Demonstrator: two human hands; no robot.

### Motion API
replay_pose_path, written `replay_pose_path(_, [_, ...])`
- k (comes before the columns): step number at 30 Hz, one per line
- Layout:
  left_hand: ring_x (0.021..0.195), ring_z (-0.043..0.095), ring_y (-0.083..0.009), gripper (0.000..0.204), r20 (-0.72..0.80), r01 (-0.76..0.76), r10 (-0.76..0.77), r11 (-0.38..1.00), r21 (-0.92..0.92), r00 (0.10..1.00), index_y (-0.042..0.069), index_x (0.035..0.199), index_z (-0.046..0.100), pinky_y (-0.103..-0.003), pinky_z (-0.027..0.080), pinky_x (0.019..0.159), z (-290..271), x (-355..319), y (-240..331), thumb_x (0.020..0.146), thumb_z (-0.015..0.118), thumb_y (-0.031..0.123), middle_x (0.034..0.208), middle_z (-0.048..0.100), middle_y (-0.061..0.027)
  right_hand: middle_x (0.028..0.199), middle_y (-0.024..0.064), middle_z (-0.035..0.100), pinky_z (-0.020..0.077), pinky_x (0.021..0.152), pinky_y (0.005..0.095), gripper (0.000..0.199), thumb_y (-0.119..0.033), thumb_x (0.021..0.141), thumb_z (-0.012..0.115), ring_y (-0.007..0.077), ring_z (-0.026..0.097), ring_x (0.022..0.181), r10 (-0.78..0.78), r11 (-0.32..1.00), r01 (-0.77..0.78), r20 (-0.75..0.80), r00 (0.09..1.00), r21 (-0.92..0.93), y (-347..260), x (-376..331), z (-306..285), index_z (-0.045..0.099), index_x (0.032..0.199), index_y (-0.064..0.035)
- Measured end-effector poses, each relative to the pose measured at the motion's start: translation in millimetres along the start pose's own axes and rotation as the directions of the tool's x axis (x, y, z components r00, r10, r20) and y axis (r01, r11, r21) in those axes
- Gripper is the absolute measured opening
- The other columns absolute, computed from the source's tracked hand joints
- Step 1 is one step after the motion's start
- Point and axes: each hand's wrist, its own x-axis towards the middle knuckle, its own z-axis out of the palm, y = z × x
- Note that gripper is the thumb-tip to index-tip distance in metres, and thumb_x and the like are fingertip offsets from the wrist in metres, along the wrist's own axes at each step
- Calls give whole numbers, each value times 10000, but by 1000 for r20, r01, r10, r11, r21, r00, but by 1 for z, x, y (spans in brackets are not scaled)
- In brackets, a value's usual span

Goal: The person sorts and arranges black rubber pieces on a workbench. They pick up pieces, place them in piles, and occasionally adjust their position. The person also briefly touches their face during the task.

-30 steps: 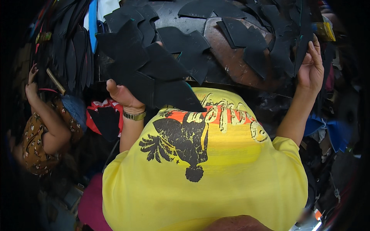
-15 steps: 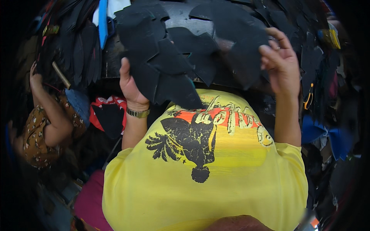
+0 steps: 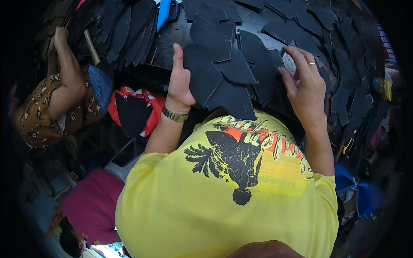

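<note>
Several flat black cut-out pieces (image 3: 211,86), overlapping one another, lie fanned in front of my yellow shirt. My left hand (image 3: 180,86) is at their left side, thumb sticking up and fingers hidden beneath them, bearing the pile. On the right, another black cut-out piece (image 3: 262,64) overlaps the pile. My right hand (image 3: 307,79) is at that piece's right edge, with thumb and forefinger curved and apart; whether they touch the edge, I cannot tell.
More black pieces (image 3: 340,60) cover the dark table (image 3: 165,47). A blue object (image 3: 163,15) lies at the far left, orange-handled scissors (image 3: 350,142) at the right. One person in a floral top (image 3: 45,116) works at the left; another wears magenta (image 3: 92,206).
The view has shifted, so my body and hands appear farther right. The right-hand piece, blurred before, now lies closer against the pile. My left hand stays with the pile.
</note>
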Motion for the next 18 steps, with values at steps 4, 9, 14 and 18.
replay_pose_path(4, [1316,571,-311,808,-70,45,-37,992,115,997,68,1491,457,-490,484,1088,4,9,-6,1003,363,706,1449,566,-142,1221,131,653,547,882,394,566,-82,808,777,345,655,1081,-350,928,347,-1,937,133,-14,25,0,585,1338,-132])
replay_pose_path(9, [1318,573,-264,741,-57,43,-29,968,247,998,99,1499,444,-441,499,1083,12,15,-12,1034,328,664,1441,571,-126,1356,117,589,346,1171,507,757,-12,758,782,318,509,1335,-523,852,515,115,845,88,-39,52,33,506,1451,-142])
replay_pose_path(14, [1301,575,-245,665,-121,92,-68,976,199,990,112,1491,459,-422,480,1093,12,15,-14,1049,393,605,1454,558,-95,1144,108,602,337,1141,501,599,-24,753,713,312,567,1159,-556,830,557,102,825,24,-41,56,40,570,1328,-111])
replay_pose_path(18, [1300,580,-295,641,-73,154,-152,988,15,986,36,1480,473,-449,459,1108,0,13,-13,1075,387,525,1394,603,-162,935,84,623,443,940,407,468,-35,797,669,281,633,935,-524,845,524,-34,851,109,-39,45,36,575,1252,-89])
